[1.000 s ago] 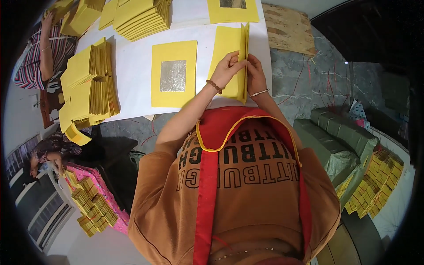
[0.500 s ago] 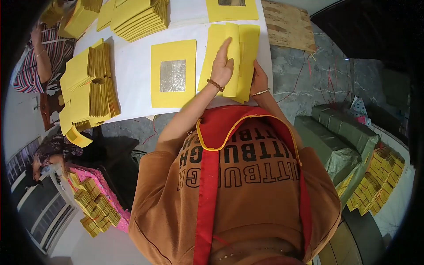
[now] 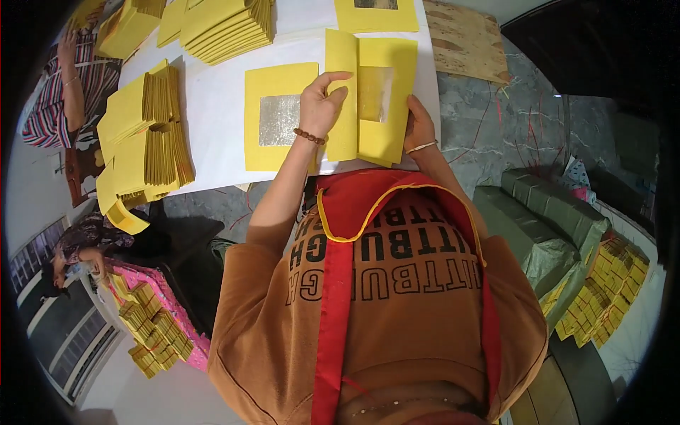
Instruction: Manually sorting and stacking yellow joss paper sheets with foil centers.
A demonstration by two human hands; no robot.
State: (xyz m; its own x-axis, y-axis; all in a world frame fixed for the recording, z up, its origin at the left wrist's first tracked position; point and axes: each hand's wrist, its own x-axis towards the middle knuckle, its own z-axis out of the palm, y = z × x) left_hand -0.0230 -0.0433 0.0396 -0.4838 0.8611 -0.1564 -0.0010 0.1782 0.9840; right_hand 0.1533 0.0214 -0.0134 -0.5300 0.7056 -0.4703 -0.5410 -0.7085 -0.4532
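At the table's near right part, my left hand [image 3: 323, 106] grips the left side of a yellow paper sheet [image 3: 341, 142], thumb and forefinger bent over its face. That sheet stands partly lifted and curved. Beside it shows another yellow sheet [image 3: 405, 57] with a shiny silver-gold rectangle [image 3: 375, 92] in its middle, partly covered. My right hand [image 3: 420, 124] holds the right edge of these sheets, its fingers partly hidden beneath. Just left of them, a flat yellow sheet [image 3: 262, 159] with a silver square [image 3: 278, 122] lies on the white table, partly behind my left hand.
Folded yellow paper stacks [image 3: 159, 142] line the table's left side, with another fanned stack [image 3: 230, 32] at the back. A second person in a striped shirt [image 3: 46, 117] is at far left. Green wrapped bundles [image 3: 531, 227] stand at right, near a plywood board [image 3: 464, 42].
My left hand has moved left with the lifted sheet, uncovering the silver-gold rectangle beside it. My right hand stays at the right edge.
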